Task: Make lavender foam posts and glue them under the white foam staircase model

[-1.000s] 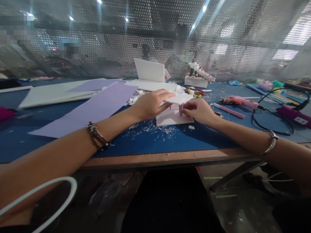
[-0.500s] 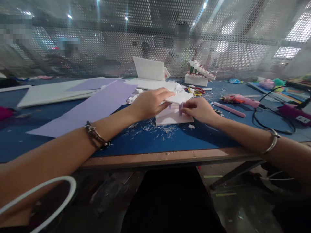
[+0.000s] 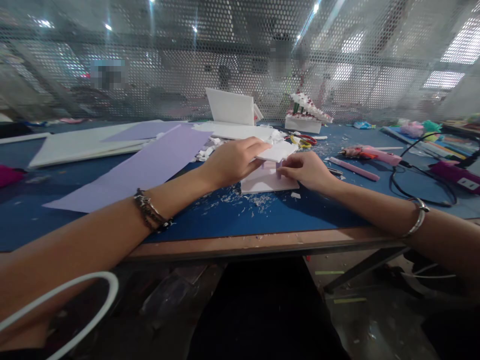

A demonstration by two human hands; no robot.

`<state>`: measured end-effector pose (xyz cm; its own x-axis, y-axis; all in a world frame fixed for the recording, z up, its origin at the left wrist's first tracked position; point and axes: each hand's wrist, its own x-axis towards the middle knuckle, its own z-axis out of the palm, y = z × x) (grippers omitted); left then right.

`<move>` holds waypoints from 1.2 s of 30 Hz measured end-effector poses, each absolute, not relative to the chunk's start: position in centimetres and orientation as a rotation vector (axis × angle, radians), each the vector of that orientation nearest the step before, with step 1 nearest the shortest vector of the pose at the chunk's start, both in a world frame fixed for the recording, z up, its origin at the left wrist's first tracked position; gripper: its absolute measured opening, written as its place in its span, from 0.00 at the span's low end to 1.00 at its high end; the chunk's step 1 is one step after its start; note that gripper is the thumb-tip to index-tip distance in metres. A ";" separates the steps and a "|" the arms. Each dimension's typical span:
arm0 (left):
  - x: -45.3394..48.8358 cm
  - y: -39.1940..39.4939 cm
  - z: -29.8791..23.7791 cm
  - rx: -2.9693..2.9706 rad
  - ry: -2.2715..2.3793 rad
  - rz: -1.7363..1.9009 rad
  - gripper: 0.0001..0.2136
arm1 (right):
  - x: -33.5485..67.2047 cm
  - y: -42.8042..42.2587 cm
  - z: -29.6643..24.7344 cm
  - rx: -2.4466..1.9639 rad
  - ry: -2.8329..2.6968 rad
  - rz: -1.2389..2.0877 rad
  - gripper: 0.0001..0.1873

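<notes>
A small white foam model stands near the table's front edge, with a flat base board (image 3: 268, 184) and a smaller top board (image 3: 278, 150) above it. Short purple posts (image 3: 278, 169) show between the two boards. My left hand (image 3: 240, 159) is closed on the left side of the top board, fingers above and thumb below. At the right, my right hand (image 3: 305, 169) pinches the front right purple post just under the top board. The far side of the model is hidden by my hands and the top board.
Purple sheets (image 3: 138, 172) and white foam boards (image 3: 75, 141) lie to the left. Scissors (image 3: 303, 140) are behind the model. A pink glue gun (image 3: 375, 154), a pink pen-like stick (image 3: 354, 169) and a black cable (image 3: 393, 187) lie right. White crumbs dot the blue table (image 3: 225, 217).
Both hands keep the same hold on the model. The view has shifted very slightly, and nothing else has visibly moved.
</notes>
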<state>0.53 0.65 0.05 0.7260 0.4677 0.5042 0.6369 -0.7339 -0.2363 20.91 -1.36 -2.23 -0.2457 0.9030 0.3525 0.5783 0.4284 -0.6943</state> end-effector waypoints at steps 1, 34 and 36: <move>0.5 0.6 0.0 -2.533 -0.843 -0.588 0.20 | 20.9 -1.3 -2.3 -1.246 -1.941 0.561 0.10; 0.9 0.4 0.0 -2.488 -0.832 -0.533 0.19 | 20.5 -1.5 -2.5 -1.280 -1.853 0.568 0.10; 0.9 0.5 0.1 -2.494 -0.836 -0.529 0.19 | 20.4 -1.5 -2.5 -1.287 -1.850 0.569 0.10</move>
<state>0.87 0.46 0.09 0.7421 0.4621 0.4856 0.6365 -0.7128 -0.2945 20.44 -1.50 -2.46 -0.1683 0.9206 0.3525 0.5637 0.3832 -0.7317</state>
